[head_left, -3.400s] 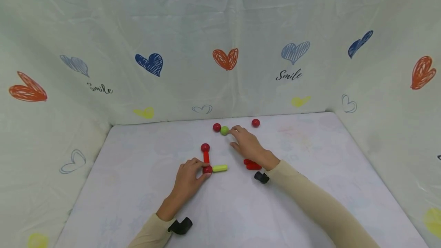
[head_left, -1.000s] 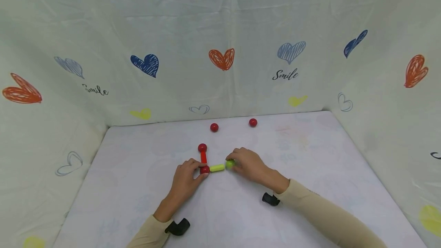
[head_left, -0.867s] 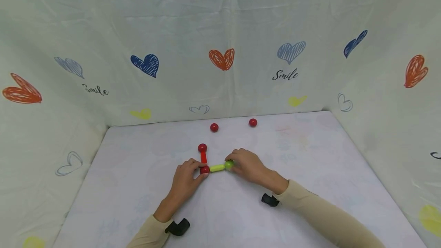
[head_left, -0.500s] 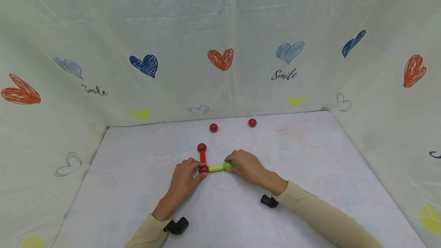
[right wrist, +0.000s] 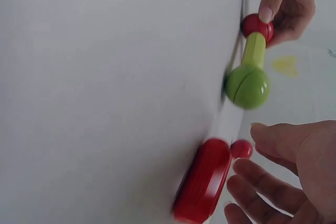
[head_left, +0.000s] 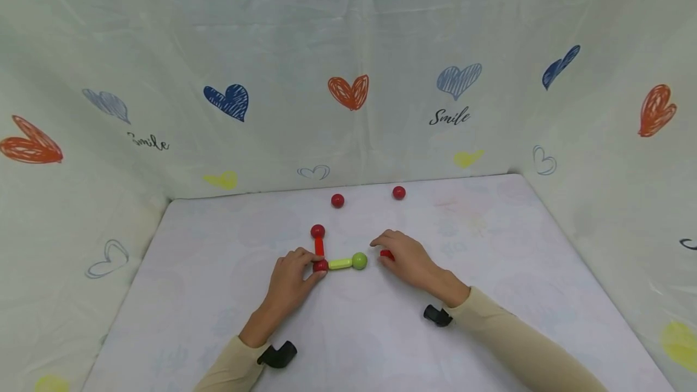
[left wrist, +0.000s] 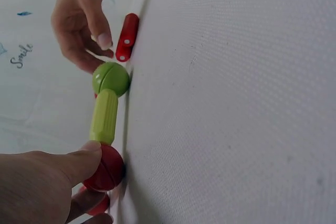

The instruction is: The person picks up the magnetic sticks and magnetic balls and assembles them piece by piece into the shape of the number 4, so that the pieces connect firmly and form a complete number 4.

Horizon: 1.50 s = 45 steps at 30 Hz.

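Note:
My left hand [head_left: 285,283] pinches a red ball [head_left: 320,265] between thumb and fingers at the corner of an L-shaped piece on the table. From that ball a red stick [head_left: 319,247] runs back to another red ball [head_left: 318,231]. A yellow-green stick [head_left: 340,264] runs right to a green ball [head_left: 359,261]. My right hand [head_left: 411,262] hovers just right of the green ball, apart from it, fingers loosely bent and holding nothing. Beside it lie red sticks [right wrist: 203,182], two of them visible side by side in the left wrist view, mostly hidden by the hand in the head view.
Two loose red balls, one left [head_left: 337,201] and one right [head_left: 399,193], lie near the back of the white-covered table [head_left: 229,259]. A white cloth printed with hearts [head_left: 348,92] hangs behind and at both sides. Each wrist carries a black mount.
My right hand brought the green ball from the back to the yellow-green stick's end, where it now sits attached. The hand has since let go and moved right. My left hand stays put.

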Each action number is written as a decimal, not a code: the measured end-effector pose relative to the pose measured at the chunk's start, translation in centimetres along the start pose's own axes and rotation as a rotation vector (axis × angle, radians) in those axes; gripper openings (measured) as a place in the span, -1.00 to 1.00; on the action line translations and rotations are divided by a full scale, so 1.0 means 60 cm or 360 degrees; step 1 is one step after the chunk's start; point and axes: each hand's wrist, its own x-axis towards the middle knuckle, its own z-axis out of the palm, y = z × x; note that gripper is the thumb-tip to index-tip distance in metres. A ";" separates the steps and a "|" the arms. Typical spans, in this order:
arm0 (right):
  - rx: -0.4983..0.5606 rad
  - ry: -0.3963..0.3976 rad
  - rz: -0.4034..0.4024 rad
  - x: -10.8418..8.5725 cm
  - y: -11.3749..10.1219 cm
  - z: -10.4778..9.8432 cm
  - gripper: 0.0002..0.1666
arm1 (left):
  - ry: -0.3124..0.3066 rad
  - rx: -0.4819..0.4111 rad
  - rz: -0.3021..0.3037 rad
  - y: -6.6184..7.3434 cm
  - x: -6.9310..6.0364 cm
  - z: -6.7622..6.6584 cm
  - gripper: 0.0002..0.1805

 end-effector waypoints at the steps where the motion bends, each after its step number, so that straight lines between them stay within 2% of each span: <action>1: 0.0003 -0.0008 0.0026 -0.002 0.005 -0.002 -0.65 | 0.0005 0.0001 0.0008 0.000 0.000 0.000 -0.66; 8: 0.0012 -0.0109 0.0203 -0.014 0.029 -0.013 -0.67 | -0.0011 -0.0005 -0.0002 0.000 0.002 0.001 -0.66; 12: 0.0051 -0.0137 0.0246 -0.018 0.034 -0.018 -0.71 | -0.0021 -0.0014 -0.0010 0.001 0.001 0.000 -0.66; 16: 0.0055 -0.0143 0.0240 -0.018 0.037 -0.019 -0.75 | -0.0015 -0.0023 -0.0007 0.001 0.000 0.000 -0.66; 23: 0.0027 -0.0148 0.0118 -0.007 0.042 -0.018 -0.76 | -0.0017 -0.0040 -0.0025 -0.001 0.000 0.001 -0.65; 27: 0.0054 -0.0213 0.0078 0.002 0.047 -0.018 -0.74 | -0.0021 -0.0028 -0.0029 0.000 0.000 0.001 -0.65; 33: 0.0125 -0.0300 0.0083 0.011 0.053 -0.018 -0.69 | -0.0017 -0.0031 -0.0040 0.001 0.000 0.001 -0.63; 40: 0.0213 -0.0205 0.0084 0.015 0.053 -0.012 -0.58 | -0.0016 -0.0043 -0.0032 0.001 0.000 0.001 -0.63; 45: 0.0298 -0.0123 0.0125 0.025 0.047 -0.009 -0.56 | -0.0019 -0.0039 -0.0039 0.001 -0.001 0.002 -0.63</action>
